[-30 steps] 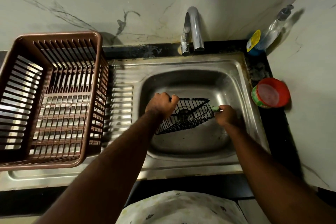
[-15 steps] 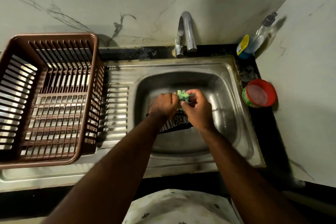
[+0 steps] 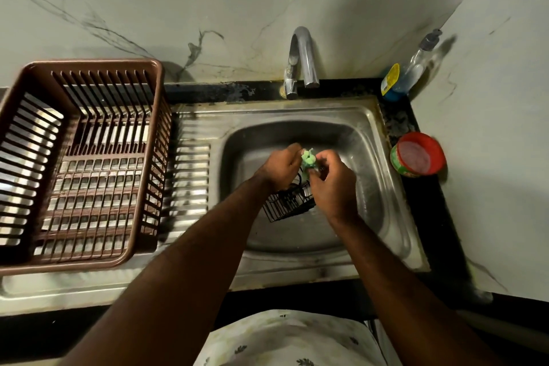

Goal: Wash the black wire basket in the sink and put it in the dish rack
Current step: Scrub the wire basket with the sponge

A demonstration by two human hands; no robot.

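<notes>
We have the black wire basket down in the bowl of the sink, tilted on its side, with most of its upper part hidden behind our hands. Our left hand grips the basket near its top edge, fingers curled round the wire. Our right hand pinches a green scrubber just above the basket, close against the left hand; whether the scrubber is touching the wire at this instant we cannot tell, since the hands are blurred.

We judge that we are in the middle of the scrubbing step. The tap shows no stream of water that we can make out, and we see no clear suds on the basket, so rinsing looks to be ahead. After that the basket has to be lifted out and carried left.

The brown dish rack stands on the ribbed draining board to the left of the bowl, well apart from the basket and holding nothing that we can see. On the counter to the right stand a dish soap bottle in the far corner and a red-rimmed tub just beside the sink's edge.
</notes>
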